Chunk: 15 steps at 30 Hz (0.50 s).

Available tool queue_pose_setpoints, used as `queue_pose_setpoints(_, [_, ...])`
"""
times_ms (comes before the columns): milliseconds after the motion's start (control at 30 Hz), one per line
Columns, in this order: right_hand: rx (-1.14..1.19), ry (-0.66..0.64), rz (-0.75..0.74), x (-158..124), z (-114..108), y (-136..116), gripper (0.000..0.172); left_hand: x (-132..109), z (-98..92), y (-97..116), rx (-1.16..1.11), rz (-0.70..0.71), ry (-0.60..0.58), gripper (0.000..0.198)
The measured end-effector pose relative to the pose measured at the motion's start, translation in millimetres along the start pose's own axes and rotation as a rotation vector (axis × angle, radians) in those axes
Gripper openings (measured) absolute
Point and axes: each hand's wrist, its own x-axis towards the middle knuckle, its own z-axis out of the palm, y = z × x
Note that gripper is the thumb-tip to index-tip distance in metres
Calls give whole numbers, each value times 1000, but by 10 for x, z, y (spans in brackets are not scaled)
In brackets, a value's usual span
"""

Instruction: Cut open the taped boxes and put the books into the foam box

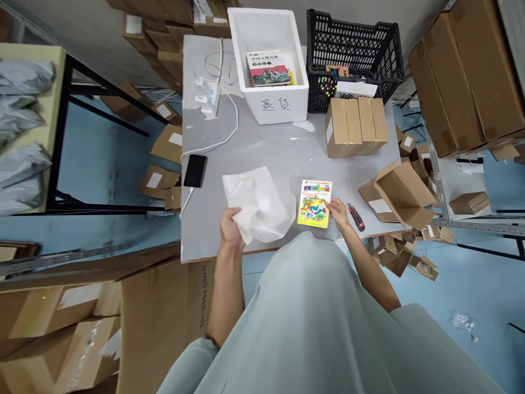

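Observation:
My left hand (232, 229) grips the lower left edge of a crumpled white plastic bag (262, 205), which spreads over the front of the grey table. In my right hand (338, 212) is the right edge of a thin book (315, 203) with a colourful yellow and white cover. The book lies face up just to the right of the bag. A red and black box cutter (356, 216) rests on the table beside my right hand.
A white foam box (274, 106) and a black crate (355, 41), both with books inside, stand at the back. Closed cartons (356, 127) sit before the crate; an opened carton (404, 191) lies at right. A phone (195, 171) on a cable is at left.

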Motion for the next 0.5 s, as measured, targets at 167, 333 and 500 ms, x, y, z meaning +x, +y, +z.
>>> queue_pose_setpoints(167, [-117,94,37,270,135,317,51,-105,71,-101,107,-80,-10,37])
queue_pose_setpoints(333, [-153,191,7,328,81,200,35,-211,341,-321,263,-42,-96,39])
queue_pose_setpoints(500, [-123,306,-353,-96,-288,-291,48,-266,710,-472,390,-70,-255,51])
